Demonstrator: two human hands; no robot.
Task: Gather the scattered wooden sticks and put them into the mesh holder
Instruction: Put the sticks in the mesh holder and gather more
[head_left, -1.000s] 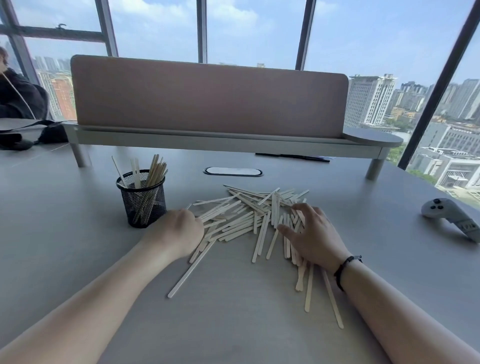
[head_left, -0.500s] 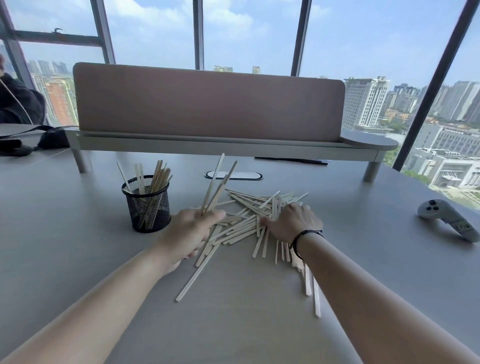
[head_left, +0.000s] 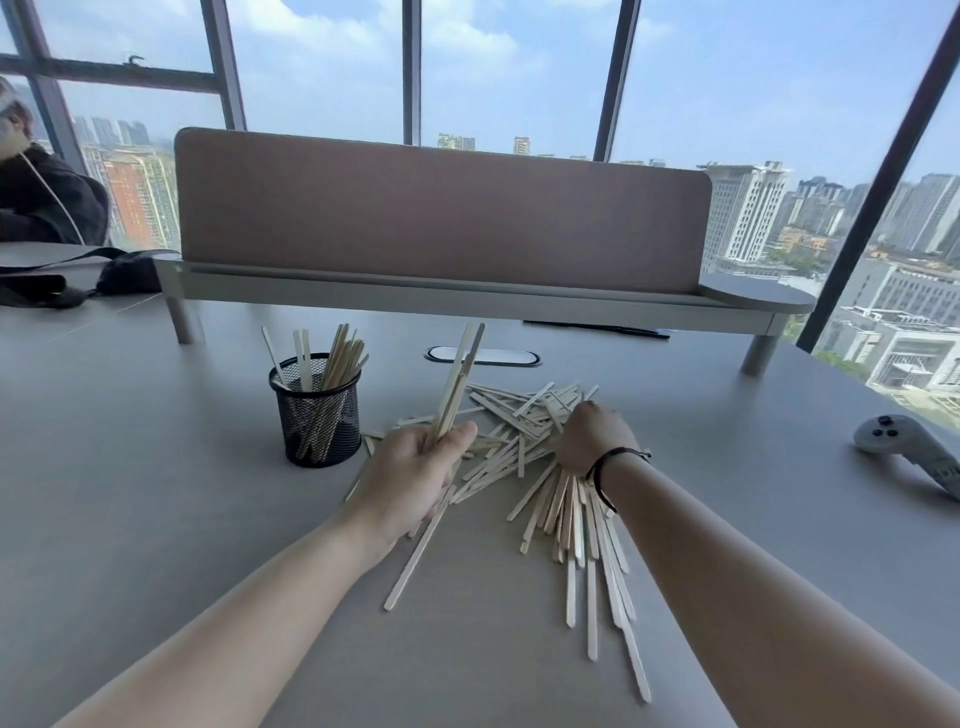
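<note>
Beside the mesh holder, left hand grips an upright bundle of wooden sticks; right hand curls onto the scattered pile, grasp unclear. Step: gathering. Next: carry the bundle over the holder's rim and drop it in.

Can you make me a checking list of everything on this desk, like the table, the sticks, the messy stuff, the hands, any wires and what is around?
Surface: grey table, matte.
Job's things: black mesh holder upright with sticks inside; loose stick pile on the table.
Clutter: white controller at right; black bag far left.
Hands: left hand grips a stick bundle; right hand curled around sticks in the pile.
Cables: nothing seen on this table.
Surroundings: pink divider, windows, another person far left.
</note>
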